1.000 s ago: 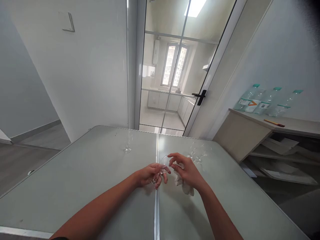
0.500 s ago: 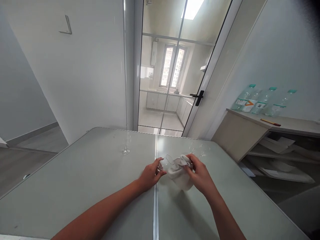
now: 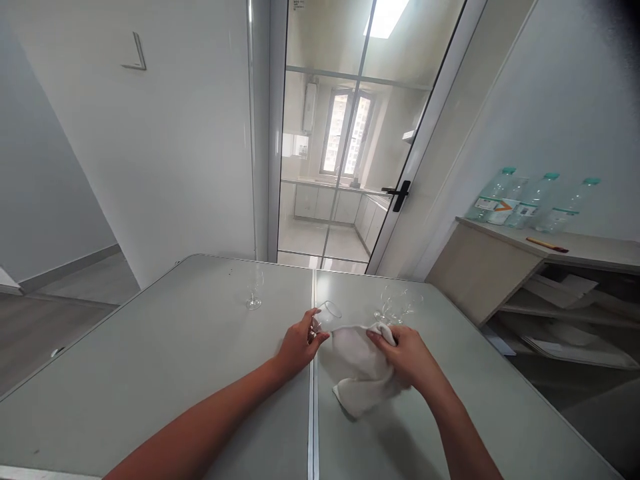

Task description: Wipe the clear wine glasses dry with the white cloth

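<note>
By the left hand (image 3: 300, 341), fingers half curled, a tilted clear glass (image 3: 329, 313) is held at its lower end above the table (image 3: 280, 427), likely light, rigid, slippery, fragile and best gripped there, while a limp, soft-looking cloth (image 3: 359, 360) is pinched by its top edge in the nearly closed right hand (image 3: 411, 355).

The near part of the room is taken up by a pale table (image 3: 175, 373), split lengthwise by a metal strip (image 3: 313, 427). At the far side a glazed door (image 3: 337, 185) is crossed by thin bars (image 3: 358, 77) and fitted with a black handle (image 3: 401, 195); through it a bright window (image 3: 335, 130) and a light (image 3: 386, 19) are seen. A grey floor (image 3: 75, 293) is shown at left beyond a white wall (image 3: 185, 147); shelves (image 3: 487, 260) are placed at right.
</note>
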`<state>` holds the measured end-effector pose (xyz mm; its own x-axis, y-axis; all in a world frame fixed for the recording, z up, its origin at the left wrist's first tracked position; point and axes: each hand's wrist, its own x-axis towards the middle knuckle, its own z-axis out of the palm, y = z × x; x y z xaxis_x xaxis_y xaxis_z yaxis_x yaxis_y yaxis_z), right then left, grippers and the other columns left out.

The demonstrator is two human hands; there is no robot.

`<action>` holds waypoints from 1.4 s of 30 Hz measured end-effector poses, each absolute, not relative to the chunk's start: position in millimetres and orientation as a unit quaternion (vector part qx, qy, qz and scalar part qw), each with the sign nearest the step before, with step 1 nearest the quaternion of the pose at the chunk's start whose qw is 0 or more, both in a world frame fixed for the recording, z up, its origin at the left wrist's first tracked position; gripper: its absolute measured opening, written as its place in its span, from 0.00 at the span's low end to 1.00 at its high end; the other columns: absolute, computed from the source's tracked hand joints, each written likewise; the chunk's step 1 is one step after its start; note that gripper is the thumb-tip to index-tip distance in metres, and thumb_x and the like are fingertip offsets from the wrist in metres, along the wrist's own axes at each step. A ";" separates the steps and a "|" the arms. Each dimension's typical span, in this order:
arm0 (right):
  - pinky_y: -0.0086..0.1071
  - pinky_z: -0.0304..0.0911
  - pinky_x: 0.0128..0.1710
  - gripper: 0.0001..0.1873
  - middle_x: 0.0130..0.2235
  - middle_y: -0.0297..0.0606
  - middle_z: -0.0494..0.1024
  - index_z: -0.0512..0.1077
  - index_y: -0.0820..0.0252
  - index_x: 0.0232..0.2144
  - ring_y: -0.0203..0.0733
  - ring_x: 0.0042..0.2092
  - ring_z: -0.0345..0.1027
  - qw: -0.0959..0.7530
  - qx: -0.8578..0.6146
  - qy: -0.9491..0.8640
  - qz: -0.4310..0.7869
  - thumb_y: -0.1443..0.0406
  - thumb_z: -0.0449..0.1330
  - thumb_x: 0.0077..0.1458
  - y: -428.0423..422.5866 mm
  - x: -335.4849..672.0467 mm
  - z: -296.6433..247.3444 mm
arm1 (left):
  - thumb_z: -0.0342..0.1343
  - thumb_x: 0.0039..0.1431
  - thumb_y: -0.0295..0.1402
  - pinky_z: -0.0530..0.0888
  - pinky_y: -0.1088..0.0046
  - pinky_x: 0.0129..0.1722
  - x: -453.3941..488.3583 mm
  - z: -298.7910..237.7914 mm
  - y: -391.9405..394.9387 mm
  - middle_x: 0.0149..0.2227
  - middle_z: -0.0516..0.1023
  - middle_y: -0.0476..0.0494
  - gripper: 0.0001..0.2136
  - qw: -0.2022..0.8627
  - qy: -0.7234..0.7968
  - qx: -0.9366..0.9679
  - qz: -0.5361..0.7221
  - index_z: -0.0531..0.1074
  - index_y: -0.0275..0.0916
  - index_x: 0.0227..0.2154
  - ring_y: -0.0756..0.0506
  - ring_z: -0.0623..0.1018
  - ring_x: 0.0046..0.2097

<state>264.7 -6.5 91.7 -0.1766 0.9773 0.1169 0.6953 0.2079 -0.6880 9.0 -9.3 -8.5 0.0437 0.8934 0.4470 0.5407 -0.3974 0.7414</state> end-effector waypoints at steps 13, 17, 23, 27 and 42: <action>0.36 0.68 0.30 0.11 0.28 0.38 0.74 0.69 0.58 0.27 0.43 0.30 0.68 0.443 -0.444 -0.409 0.662 0.56 0.61 0.51 -2.8 273.9 83.4 | 0.55 0.64 0.39 0.69 0.72 0.33 8.1 -8.2 -8.1 0.32 0.75 0.51 0.20 0.202 0.516 0.690 0.465 0.61 0.42 0.57 0.50 0.71 0.28; 0.37 0.68 0.32 0.14 0.33 0.39 0.76 0.71 0.58 0.33 0.46 0.33 0.70 0.483 -0.442 -0.473 0.589 0.54 0.63 0.53 -2.1 274.9 81.2 | 0.55 0.64 0.39 0.69 0.73 0.32 7.8 -7.5 -8.2 0.31 0.74 0.52 0.20 0.196 0.523 0.687 0.465 0.61 0.42 0.56 0.49 0.72 0.27; 0.30 0.57 0.27 0.18 0.24 0.29 0.65 0.67 0.56 0.34 0.38 0.26 0.60 0.526 -0.499 -0.631 0.277 0.48 0.56 0.62 -11.3 252.1 75.2 | 0.57 0.63 0.40 0.70 0.72 0.34 8.2 -9.2 -10.4 0.32 0.77 0.51 0.23 0.187 0.517 0.713 0.436 0.63 0.42 0.58 0.49 0.73 0.28; 0.29 0.55 0.28 0.15 0.25 0.27 0.67 0.66 0.56 0.36 0.37 0.26 0.59 0.359 -0.415 -0.785 0.289 0.51 0.54 0.64 -21.1 231.3 68.2 | 0.59 0.61 0.40 0.70 0.73 0.34 7.7 -11.2 -11.5 0.31 0.77 0.51 0.25 0.176 0.509 0.734 0.414 0.64 0.43 0.60 0.49 0.74 0.28; 0.31 0.59 0.32 0.18 0.31 0.34 0.72 0.66 0.57 0.43 0.41 0.31 0.64 0.539 -0.547 -0.610 0.197 0.49 0.52 0.64 -10.9 233.7 49.1 | 0.61 0.61 0.41 0.72 0.72 0.36 12.4 -13.1 -15.1 0.37 0.83 0.46 0.27 0.094 0.505 0.778 0.362 0.65 0.44 0.62 0.46 0.81 0.33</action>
